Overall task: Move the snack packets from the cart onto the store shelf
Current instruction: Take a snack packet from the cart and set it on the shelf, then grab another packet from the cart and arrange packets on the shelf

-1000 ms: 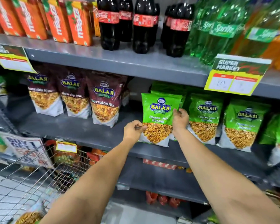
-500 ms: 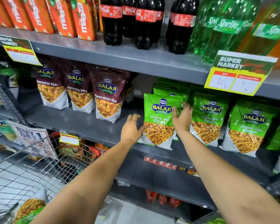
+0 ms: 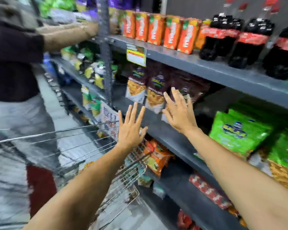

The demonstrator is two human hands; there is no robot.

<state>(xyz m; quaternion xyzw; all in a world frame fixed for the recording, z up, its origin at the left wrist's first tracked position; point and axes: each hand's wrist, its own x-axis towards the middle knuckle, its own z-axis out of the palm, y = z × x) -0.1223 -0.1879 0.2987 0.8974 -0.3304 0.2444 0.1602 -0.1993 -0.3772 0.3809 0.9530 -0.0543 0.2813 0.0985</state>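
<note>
Could not read the smeared yellow-and-blue logo on the bright green plastic snack packets (image 3: pixel 238 130), stood at the right of the grey metal store shelf (image 3: pixel 176 143). Held nothing: left hand (image 3: pixel 130 130) spread wide, fingers straight, over the rim of the silver wire cart (image 3: pixel 130 175); right hand (image 3: pixel 179 113) likewise wide, before the maroon snack pouches (image 3: pixel 156 87), contact impossible to tell.

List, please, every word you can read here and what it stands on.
"BALAJI": maroon packet, only just legible.
Green packet: logo too blurred to read.
Orange cartons, cola labels, price tag: all too blurred to read.
</note>
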